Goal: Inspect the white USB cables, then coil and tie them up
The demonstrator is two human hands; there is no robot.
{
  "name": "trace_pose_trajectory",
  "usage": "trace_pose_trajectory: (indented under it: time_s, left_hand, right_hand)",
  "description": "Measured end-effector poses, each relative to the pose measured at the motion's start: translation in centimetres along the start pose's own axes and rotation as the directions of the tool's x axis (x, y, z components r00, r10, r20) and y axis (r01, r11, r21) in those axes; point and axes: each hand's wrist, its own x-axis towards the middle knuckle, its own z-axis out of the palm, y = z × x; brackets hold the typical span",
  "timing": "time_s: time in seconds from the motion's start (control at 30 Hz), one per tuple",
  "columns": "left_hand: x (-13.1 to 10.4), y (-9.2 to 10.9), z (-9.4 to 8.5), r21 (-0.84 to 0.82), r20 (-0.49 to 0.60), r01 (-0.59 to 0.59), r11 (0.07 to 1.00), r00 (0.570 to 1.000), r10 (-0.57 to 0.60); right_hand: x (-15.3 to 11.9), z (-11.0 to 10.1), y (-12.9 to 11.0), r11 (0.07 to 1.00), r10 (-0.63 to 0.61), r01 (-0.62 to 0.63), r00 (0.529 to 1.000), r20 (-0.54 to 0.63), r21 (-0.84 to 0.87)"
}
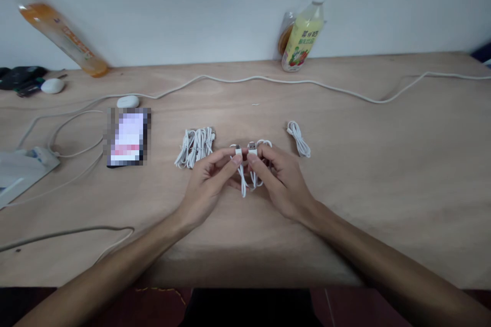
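Note:
Close together above the wooden table, my two hands each pinch the white plug of a cable. My left hand [209,179] is closed on the left USB plug [238,152], with a thin white cable [243,184] hanging below it. My right hand [284,176] grips the right USB plug [252,149], its metal end pointing up and away; part of its looped cable is behind my fingers. Several bundled white cables [195,147] lie beyond my left hand. A single coiled white cable [298,139] rests beyond my right hand.
A phone [128,138] and a white case [128,101] lie at left on the table [383,179]. An orange bottle [63,36] and a yellow bottle [303,38] stand by the wall. One long white cable [314,83] crosses the back; a white box [23,171] sits far left.

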Motion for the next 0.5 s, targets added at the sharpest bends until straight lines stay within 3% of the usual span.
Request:
trace_pose_trajectory:
  time_s: [0.5]
  left_hand:
    - [-0.02,-0.09,-0.01,-0.009,-0.012,0.011,1.0,1.0,-0.011]
  right_hand:
    - [0.0,-0.02,-0.02,1.0,-0.003,0.003,1.0,0.0,-0.001]
